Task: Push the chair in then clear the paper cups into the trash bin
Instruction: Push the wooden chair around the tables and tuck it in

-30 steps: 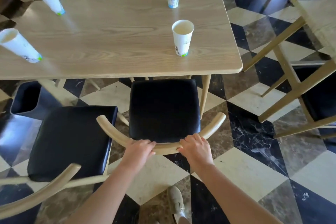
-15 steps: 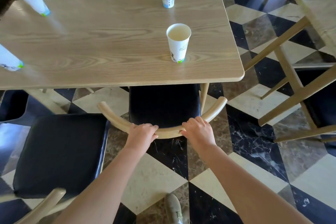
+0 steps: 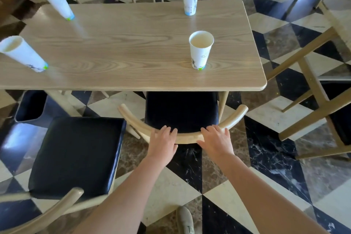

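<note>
Now tucked further beneath the surface (image 3: 133, 43), the chair (image 3: 180, 112) is nearly in; left hand (image 3: 163, 142) and right hand (image 3: 216, 140) loosen their grip, fingers released flat on its backrest (image 3: 187, 137).

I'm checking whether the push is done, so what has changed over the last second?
The chair slid forward, its black seat now partly under the table. The left hand and right hand gave up their curled grip on the backrest; their fingers now lie open and flat on it. All four paper cups stayed standing on the table, and the neighbouring chair remains pulled out.
</note>
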Action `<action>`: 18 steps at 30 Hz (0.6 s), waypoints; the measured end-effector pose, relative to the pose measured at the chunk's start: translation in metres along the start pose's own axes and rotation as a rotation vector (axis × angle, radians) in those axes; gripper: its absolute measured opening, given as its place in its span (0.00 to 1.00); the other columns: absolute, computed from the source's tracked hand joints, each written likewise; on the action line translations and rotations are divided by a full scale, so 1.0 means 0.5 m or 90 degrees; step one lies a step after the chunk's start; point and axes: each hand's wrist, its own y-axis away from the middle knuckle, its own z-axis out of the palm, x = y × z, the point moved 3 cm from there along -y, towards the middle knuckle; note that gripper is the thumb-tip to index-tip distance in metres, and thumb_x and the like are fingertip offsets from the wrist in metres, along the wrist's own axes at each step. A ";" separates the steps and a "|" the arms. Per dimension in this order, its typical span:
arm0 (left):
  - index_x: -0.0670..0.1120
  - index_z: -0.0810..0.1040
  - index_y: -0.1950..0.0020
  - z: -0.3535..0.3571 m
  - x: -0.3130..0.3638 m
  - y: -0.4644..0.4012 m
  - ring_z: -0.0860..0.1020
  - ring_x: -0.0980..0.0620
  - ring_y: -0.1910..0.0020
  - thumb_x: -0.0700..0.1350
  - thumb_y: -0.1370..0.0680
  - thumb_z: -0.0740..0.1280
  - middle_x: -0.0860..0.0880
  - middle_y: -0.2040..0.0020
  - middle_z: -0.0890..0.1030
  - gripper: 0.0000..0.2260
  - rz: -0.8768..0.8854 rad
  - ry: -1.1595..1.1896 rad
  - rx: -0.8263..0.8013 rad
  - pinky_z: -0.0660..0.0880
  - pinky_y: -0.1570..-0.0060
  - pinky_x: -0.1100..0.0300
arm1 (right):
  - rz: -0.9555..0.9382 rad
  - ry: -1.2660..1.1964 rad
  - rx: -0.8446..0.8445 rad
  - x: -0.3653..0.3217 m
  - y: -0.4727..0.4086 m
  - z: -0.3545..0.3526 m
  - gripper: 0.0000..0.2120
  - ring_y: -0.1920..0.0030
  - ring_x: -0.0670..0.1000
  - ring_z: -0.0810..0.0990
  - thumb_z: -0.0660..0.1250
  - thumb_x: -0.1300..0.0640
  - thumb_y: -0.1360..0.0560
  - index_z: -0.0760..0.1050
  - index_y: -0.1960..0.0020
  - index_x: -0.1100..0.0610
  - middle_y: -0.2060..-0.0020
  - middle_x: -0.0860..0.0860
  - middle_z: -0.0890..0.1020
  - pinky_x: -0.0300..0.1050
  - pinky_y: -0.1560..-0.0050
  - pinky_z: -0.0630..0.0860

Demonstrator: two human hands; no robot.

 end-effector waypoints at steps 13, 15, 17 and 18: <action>0.46 0.76 0.53 -0.150 -0.174 0.343 0.77 0.52 0.58 0.50 0.21 0.58 0.50 0.57 0.78 0.10 -0.146 0.105 0.110 0.65 0.65 0.63 | -0.157 -0.080 0.036 -0.377 0.140 -0.102 0.16 0.39 0.53 0.71 0.57 0.51 0.21 0.71 0.35 0.52 0.39 0.50 0.76 0.49 0.37 0.66; 0.45 0.76 0.55 -0.154 -0.230 0.428 0.77 0.50 0.61 0.48 0.22 0.60 0.49 0.60 0.78 0.09 -0.158 0.102 0.122 0.66 0.66 0.60 | -0.166 -0.112 0.041 -0.461 0.163 -0.103 0.15 0.39 0.52 0.72 0.58 0.50 0.21 0.72 0.36 0.51 0.40 0.50 0.76 0.48 0.38 0.68; 0.45 0.77 0.62 -0.142 -0.292 0.506 0.77 0.49 0.69 0.45 0.27 0.67 0.49 0.67 0.76 0.06 -0.158 0.113 0.150 0.67 0.71 0.59 | -0.186 -0.122 0.047 -0.547 0.186 -0.099 0.15 0.40 0.52 0.73 0.58 0.50 0.21 0.73 0.37 0.51 0.40 0.50 0.77 0.48 0.39 0.69; 0.45 0.76 0.65 -0.132 -0.325 0.546 0.75 0.50 0.71 0.44 0.29 0.70 0.50 0.70 0.75 0.06 -0.172 0.104 0.154 0.66 0.73 0.59 | -0.199 -0.118 0.047 -0.590 0.196 -0.095 0.15 0.40 0.52 0.73 0.58 0.51 0.21 0.73 0.37 0.51 0.41 0.50 0.77 0.48 0.40 0.69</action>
